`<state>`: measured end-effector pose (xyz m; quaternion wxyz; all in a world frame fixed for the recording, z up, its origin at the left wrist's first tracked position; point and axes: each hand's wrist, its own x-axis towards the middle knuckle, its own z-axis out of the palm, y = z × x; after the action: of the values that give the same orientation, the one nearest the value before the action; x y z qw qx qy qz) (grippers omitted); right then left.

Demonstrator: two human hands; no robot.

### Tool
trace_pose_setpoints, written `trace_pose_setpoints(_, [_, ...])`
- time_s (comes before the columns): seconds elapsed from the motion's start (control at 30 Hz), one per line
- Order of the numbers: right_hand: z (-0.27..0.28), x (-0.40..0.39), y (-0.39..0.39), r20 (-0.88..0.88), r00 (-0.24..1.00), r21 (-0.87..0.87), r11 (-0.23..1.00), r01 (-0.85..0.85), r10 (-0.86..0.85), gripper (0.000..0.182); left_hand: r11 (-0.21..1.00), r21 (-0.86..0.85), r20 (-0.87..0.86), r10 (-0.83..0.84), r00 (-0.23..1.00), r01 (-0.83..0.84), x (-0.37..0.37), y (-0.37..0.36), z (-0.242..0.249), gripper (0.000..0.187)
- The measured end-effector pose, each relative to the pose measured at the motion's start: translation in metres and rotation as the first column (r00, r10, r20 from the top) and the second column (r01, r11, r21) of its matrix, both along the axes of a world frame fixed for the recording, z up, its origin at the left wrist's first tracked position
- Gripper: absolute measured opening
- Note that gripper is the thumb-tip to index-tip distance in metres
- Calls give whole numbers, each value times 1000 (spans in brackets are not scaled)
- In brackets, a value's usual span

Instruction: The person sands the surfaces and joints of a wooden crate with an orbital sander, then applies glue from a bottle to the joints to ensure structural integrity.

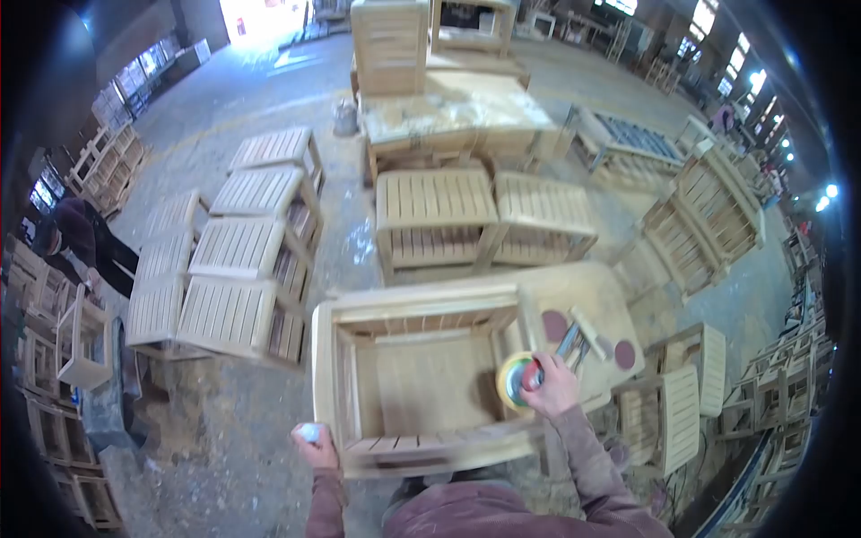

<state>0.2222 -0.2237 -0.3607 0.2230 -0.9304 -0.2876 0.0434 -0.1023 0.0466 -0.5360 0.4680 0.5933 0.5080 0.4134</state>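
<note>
In front of me a slatted wooden stool (421, 438) lies turned over on a work table, its hollow underside facing up. My right hand (554, 391) is closed on a round thing with a yellow-green rim (511, 384) and a red part, above the stool's right end. Blur hides whether it is a tin or a roll of tape. By the stool's near left corner, my left hand (319, 450) is closed around a small whitish thing (309, 432) that I cannot make out.
On the table top (574, 287) lie dark red sanding discs (625, 354) and several slim tools (569, 341). Slatted stools (235, 247) stand in rows at left, with more stools (435, 197) ahead. Another person (85, 229) bends over at far left. Wooden frames (704, 215) stand at right.
</note>
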Motion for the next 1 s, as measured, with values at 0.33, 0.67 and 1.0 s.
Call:
trace_pose_setpoints(0.33, [-32, 21, -56, 6, 969, 24, 969, 245, -245, 56, 993, 115, -176, 26, 984, -6, 49, 24, 22, 53])
trace_pose_setpoints(0.67, [-60, 159, 46, 99, 964, -153, 953, 260, -247, 35, 992, 88, -297, 112, 948, -89, 44, 40, -23, 78])
trace_pose_setpoints(1.0, [-63, 74, 286, 69, 995, -118, 991, -70, 78, 32, 994, 102, -391, 83, 917, -47, 50, 33, -5, 74])
